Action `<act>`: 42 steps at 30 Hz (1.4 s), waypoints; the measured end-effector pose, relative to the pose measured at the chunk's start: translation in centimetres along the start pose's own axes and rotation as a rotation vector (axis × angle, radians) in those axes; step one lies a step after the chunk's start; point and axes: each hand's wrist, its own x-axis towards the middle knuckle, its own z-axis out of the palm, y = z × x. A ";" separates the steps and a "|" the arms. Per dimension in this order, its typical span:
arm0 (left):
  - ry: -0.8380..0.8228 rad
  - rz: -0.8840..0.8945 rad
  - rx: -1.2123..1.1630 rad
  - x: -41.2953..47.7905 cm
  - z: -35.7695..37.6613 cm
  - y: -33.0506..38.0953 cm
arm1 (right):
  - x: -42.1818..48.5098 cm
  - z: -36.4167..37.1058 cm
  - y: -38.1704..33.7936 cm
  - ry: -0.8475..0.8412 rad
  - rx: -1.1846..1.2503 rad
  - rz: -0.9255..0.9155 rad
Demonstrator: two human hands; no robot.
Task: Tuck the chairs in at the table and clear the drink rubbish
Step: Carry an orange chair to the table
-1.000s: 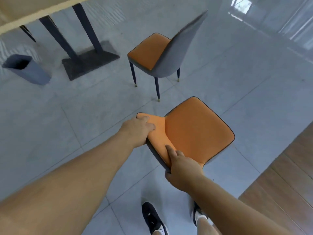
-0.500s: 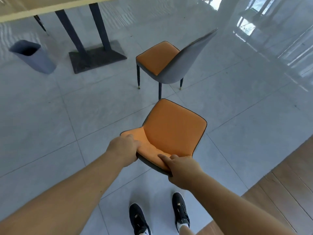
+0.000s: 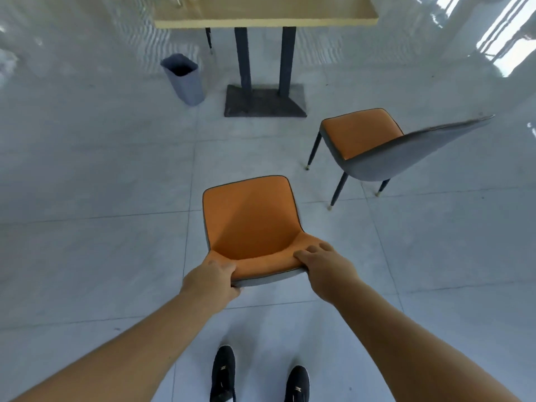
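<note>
The fingers of the left hand [image 3: 211, 281] curl tight over the left end of the chair's top edge. The thumb sits on the orange side and the other fingers wrap under the gray back. The fingers of the right hand [image 3: 326, 265] lie close together, flat on the orange side at the right end of the same edge, and the palm wraps over the rim. Both hands grip the near chair [image 3: 251, 224] by the top of its back. Both arms are bare and reach forward from the bottom of the view.

The near chair has an orange seat and a gray shell. Its seat faces the table [image 3: 265, 14]. It stands on the pale tile floor [image 3: 95, 181], well apart from the table. Its legs are hidden under the seat.

2 black shoes [image 3: 223, 372] stand on the floor just behind the chair.

A second chair [image 3: 377, 146] stands to the right, between the near chair and the table. Its seat points left toward the table base, and it is not under the table. It has thin dark legs.

The table has a light wood top and 2 dark posts on a flat dark base [image 3: 265, 101]. A gray bin [image 3: 184, 78] stands on the floor just left of the base.
</note>
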 end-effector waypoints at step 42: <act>0.075 -0.136 -0.094 42.3 -23.7 -16.1 | 46.5 -22.6 -2.2 -0.020 -0.003 -0.155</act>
